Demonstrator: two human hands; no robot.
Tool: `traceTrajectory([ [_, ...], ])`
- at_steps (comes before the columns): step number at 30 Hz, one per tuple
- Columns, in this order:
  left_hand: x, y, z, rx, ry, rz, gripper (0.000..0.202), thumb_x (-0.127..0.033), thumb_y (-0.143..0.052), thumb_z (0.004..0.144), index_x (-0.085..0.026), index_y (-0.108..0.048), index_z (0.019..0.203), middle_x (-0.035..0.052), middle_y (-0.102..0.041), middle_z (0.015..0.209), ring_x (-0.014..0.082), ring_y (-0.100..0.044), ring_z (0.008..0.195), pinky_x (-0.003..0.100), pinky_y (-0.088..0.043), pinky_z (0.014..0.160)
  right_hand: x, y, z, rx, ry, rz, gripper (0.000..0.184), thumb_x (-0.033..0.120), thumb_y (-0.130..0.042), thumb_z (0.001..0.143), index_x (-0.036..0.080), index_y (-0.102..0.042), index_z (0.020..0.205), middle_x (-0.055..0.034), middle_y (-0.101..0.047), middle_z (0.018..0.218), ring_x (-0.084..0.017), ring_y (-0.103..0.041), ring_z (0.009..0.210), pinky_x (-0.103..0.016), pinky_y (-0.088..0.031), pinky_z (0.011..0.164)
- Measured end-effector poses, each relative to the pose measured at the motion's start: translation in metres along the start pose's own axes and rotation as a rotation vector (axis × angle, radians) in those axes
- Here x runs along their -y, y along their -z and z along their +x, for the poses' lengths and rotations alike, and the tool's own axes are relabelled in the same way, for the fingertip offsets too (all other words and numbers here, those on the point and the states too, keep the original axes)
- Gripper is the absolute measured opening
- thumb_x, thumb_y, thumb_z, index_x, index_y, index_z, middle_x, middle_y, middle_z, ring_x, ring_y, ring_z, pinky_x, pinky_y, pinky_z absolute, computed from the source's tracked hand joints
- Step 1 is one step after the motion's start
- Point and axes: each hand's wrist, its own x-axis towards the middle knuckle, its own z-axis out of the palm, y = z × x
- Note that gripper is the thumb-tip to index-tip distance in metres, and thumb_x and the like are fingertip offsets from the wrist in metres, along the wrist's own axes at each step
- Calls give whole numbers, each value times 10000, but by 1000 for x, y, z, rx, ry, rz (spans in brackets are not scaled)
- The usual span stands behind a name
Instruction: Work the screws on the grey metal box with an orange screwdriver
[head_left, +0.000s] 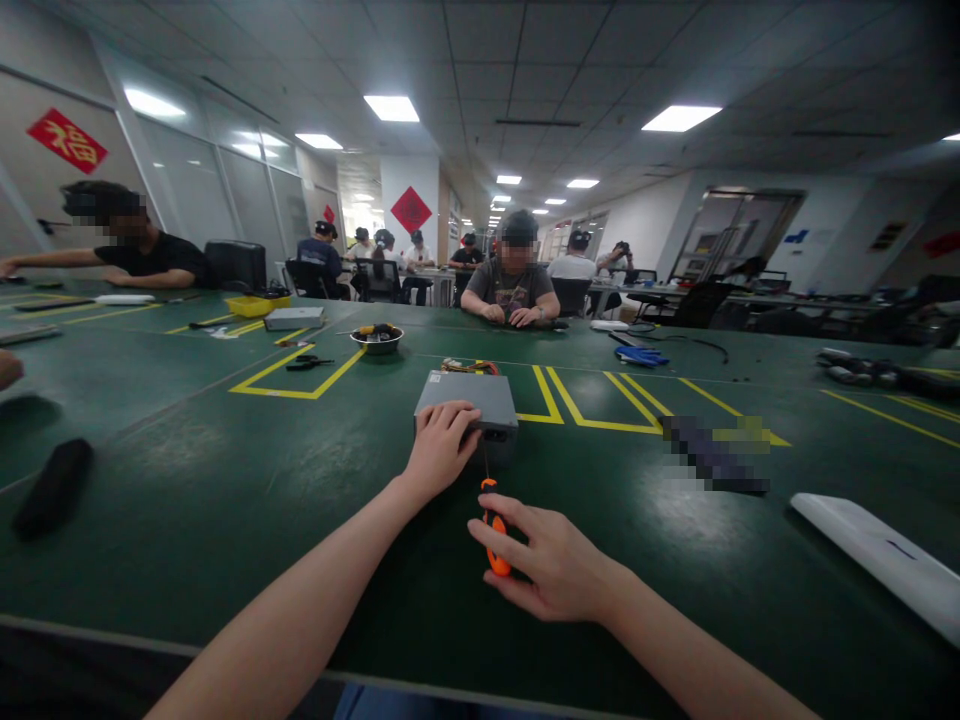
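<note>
A grey metal computer power supply (480, 393) sits on the green table in front of me, its bundle of coloured wires (469, 367) at the far side. My left hand (444, 445) grips its near left edge, fingers over the top and thumb at the front face. Between the fingers and thumb of my right hand (544, 560) is a screwdriver (496, 545) with an orange and black handle. Its thin shaft points up to the front face of the power supply, just beside my left thumb. Whether the tip sits in a screw cannot be made out.
A metal bowl (377, 340) of parts, a second grey box (294, 318) and a yellow tray (257, 304) stand farther left. Blue gloves (641, 356) lie at the right. A white panel (877, 555) is near my right arm. A co-worker (517, 280) sits opposite.
</note>
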Motion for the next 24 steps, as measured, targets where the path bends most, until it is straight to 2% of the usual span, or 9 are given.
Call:
traceTrajectory([
  [5, -1, 1, 1, 3, -6, -6, 206, -253, -480, 852, -230, -544, 1046, 45, -579, 1116, 189, -513, 1020, 374, -305, 891, -1, -4, 2, -126, 37, -46, 365, 449, -471, 864, 124, -530, 1020, -168, -599, 1049, -182, -625, 783, -282, -511, 639],
  [8, -1, 2, 1, 7, -5, -4, 208, -252, -479, 852, -230, -543, 1048, 44, -577, 1119, 190, -511, 1020, 374, -304, 890, -1, -3, 0, -95, -6, 16, 415, 481, -456, 860, 107, -509, 1031, -186, -579, 1086, -198, -625, 821, -291, -519, 647],
  [12, -2, 3, 1, 12, -2, 3, 213, -254, -485, 847, -232, -547, 1050, 45, -574, 1119, 191, -510, 1024, 372, -310, 885, 1, 1, 0, -2, 12, 2, 370, 390, -439, 879, 129, -469, 1140, -190, -536, 1150, -221, -616, 897, -306, -522, 668],
  [15, -2, 3, 1, 15, 0, 4, 216, -254, -487, 845, -235, -552, 1050, 44, -572, 1120, 191, -509, 1027, 371, -312, 886, 1, -3, 2, -66, 40, -23, 370, 433, -450, 878, 135, -481, 1095, -178, -572, 1094, -215, -630, 862, -300, -526, 654],
  [19, -1, 2, 1, 15, 2, 4, 216, -259, -489, 846, -235, -548, 1052, 41, -574, 1117, 192, -510, 1025, 371, -312, 884, -3, -14, 0, -181, -23, 43, 452, 564, -435, 839, 129, -454, 960, -196, -592, 1060, -211, -638, 867, -281, -533, 632],
  [22, -1, 1, 1, 11, -3, 6, 217, -261, -487, 847, -235, -547, 1054, 41, -574, 1116, 193, -510, 1020, 372, -313, 882, -5, -15, -1, -182, -29, 15, 465, 595, -443, 815, 142, -459, 920, -190, -597, 1053, -202, -647, 804, -276, -530, 598],
  [24, -1, 2, 1, 7, -5, 6, 216, -258, -483, 848, -234, -547, 1054, 44, -573, 1117, 193, -510, 1019, 374, -312, 881, -4, -9, -1, -134, -12, -35, 459, 571, -480, 811, 147, -485, 987, -178, -589, 1071, -198, -645, 783, -282, -527, 603],
])
